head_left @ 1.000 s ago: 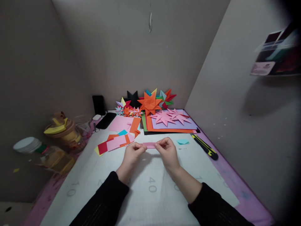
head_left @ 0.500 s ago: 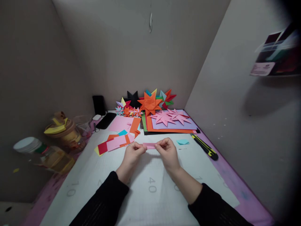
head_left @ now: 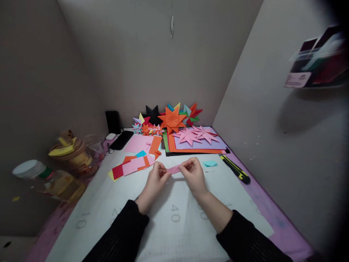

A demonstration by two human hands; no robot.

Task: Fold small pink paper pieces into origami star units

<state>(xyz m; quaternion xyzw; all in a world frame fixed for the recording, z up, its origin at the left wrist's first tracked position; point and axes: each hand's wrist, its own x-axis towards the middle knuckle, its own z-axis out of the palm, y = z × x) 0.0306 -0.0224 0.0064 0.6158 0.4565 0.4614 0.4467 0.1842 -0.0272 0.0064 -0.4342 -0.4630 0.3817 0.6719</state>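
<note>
A narrow strip of pink paper (head_left: 173,169) is stretched between my two hands, just above the white mat. My left hand (head_left: 158,177) pinches its left end between thumb and fingers. At the other end, my right hand (head_left: 194,175) grips the strip the same way. The strip slants slightly, its right end a bit higher in the picture. Beyond my left hand lie overlapping paper pieces, among them a pink rectangle (head_left: 133,165) and a red piece (head_left: 118,171). A small light-blue folded paper (head_left: 210,163) rests to the right of my right hand.
A black and yellow utility knife (head_left: 235,169) lies at the right. Folded paper stars, an orange one (head_left: 172,120) among them, stand along the back wall by stacked coloured sheets. Two phones, a cup (head_left: 72,153) and a bottle (head_left: 49,180) are at the left.
The pink strip has gone from level to slightly slanted, its left end lower. My left hand has dropped and turned a little. The whole view has shifted slightly.
</note>
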